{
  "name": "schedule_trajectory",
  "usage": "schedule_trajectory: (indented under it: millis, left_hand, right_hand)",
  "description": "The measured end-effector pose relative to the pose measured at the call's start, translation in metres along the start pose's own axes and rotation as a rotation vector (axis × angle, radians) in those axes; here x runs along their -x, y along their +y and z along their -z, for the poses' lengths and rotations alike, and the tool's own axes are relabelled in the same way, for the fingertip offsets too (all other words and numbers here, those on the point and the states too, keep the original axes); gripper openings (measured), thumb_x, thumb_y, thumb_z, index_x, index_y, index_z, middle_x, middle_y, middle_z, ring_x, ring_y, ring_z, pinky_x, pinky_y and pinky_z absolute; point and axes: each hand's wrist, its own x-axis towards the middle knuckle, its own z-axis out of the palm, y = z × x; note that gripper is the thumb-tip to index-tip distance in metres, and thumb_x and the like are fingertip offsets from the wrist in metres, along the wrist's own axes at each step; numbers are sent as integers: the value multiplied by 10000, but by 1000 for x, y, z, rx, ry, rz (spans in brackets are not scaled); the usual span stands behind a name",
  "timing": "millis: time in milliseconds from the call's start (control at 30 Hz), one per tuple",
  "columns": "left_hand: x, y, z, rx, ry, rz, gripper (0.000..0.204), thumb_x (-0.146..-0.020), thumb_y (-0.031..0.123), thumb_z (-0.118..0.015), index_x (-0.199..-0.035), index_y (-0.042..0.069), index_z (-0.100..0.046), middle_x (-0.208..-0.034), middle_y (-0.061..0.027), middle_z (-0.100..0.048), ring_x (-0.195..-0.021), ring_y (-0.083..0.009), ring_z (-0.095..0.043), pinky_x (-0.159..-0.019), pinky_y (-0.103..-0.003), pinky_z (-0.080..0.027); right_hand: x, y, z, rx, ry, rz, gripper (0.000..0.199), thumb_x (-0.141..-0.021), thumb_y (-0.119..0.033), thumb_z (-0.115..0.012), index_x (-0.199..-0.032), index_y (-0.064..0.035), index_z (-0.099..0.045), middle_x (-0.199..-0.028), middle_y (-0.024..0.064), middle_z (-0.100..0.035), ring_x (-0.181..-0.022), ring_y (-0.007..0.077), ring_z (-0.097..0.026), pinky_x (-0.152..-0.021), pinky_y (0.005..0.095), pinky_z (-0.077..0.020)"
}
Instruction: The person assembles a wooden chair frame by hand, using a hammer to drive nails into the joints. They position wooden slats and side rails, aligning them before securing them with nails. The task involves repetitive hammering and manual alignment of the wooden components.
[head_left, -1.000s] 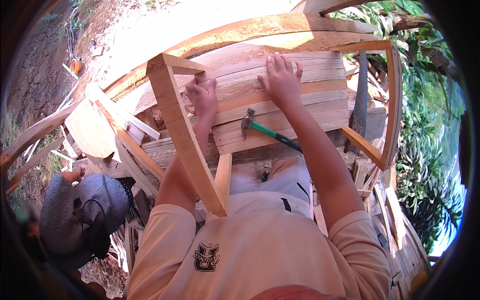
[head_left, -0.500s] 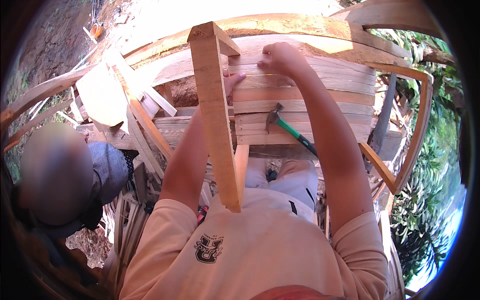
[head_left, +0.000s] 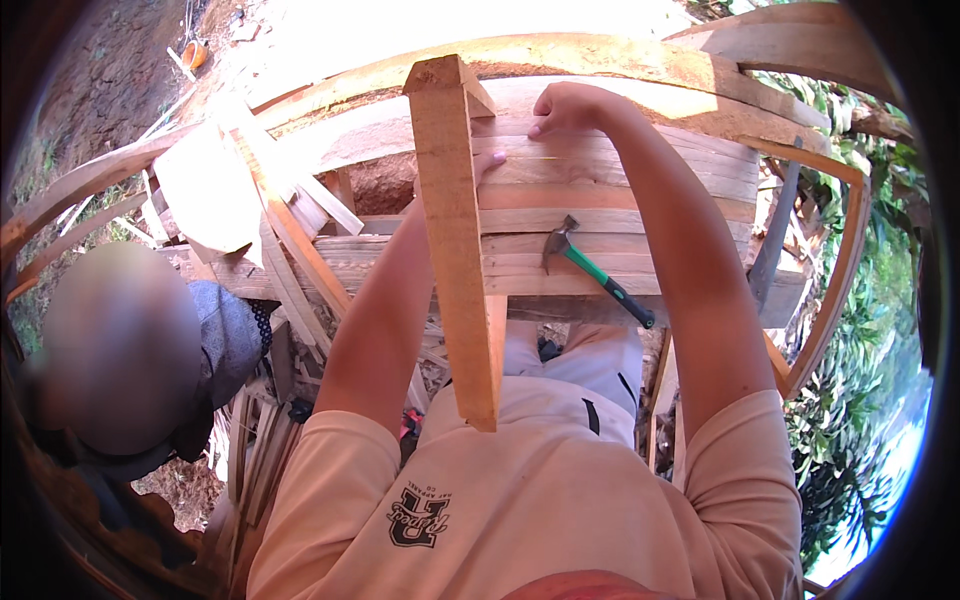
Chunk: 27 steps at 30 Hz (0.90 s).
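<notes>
Pressing on the stacked wooden planks (head_left: 620,190), the right hand (head_left: 566,106) is half-curled, grasping nothing; the left hand (head_left: 487,165) hides behind an upright post (head_left: 455,240), grip unclear. A green-handled hammer (head_left: 598,270) lies nearby.

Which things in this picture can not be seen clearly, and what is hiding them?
- Left hand, head view: mostly behind the upright wooden post; its grip cannot be told.
- Right hand: fingertips curled onto the planks; anything under them is hidden.
- Hammer: handle end partly behind the right forearm.

No packages, labels, signs or screens anywhere in view.
</notes>
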Motion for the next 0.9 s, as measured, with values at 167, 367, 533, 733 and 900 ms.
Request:
schedule_trajectory:
  millis: [167,367,533,733,900]
  left_hand:
    - [2,8,14,52,-140,16,621,-762,546,-861,-743,-59,-724,-608,-145,-658,-540,-224,-608,-556,-403,-469]
    - [-12,11,14,-100,-154,37,638,-767,553,-851,-738,-74,-738,-598,-155,-652,-561,-232,-632,-574,-428,-471]
    - [1,9,12,-119,-93,13,621,-813,523,-821,-764,-90,-739,-612,-163,-659,-562,-235,-632,-550,-438,-449]
    - [8,-22,-4,41,91,-150,585,-861,495,-784,-833,-89,-750,-666,-199,-683,-576,-259,-649,-571,-466,-450]
    - [28,7,-6,-165,131,-89,686,-872,602,-729,-860,-84,-755,-758,-280,-713,-717,-403,-724,-662,-495,-532]
  right_hand:
    - [-3,4,-2,-33,-1,-45,407,-853,-396,-813,-823,-8,-693,-664,106,-597,-658,215,-505,-653,424,-420]
    - [37,-27,-32,-1,464,-172,370,-829,-346,-813,-1031,-49,-727,-877,121,-701,-860,287,-649,-811,439,-529]
    - [143,-57,-132,-11,1196,-99,513,-874,-221,-763,-1327,-61,-583,-1269,151,-598,-1220,356,-543,-1052,491,-422]
    - [228,29,-209,-107,1122,-558,734,-939,-396,-692,-1516,-38,-414,-1527,194,-453,-1421,374,-410,-1131,569,-312]
    - [245,146,-157,34,1076,-745,857,-994,-570,-540,-1614,-49,-261,-1689,159,-248,-1564,333,-213,-1184,612,-239]
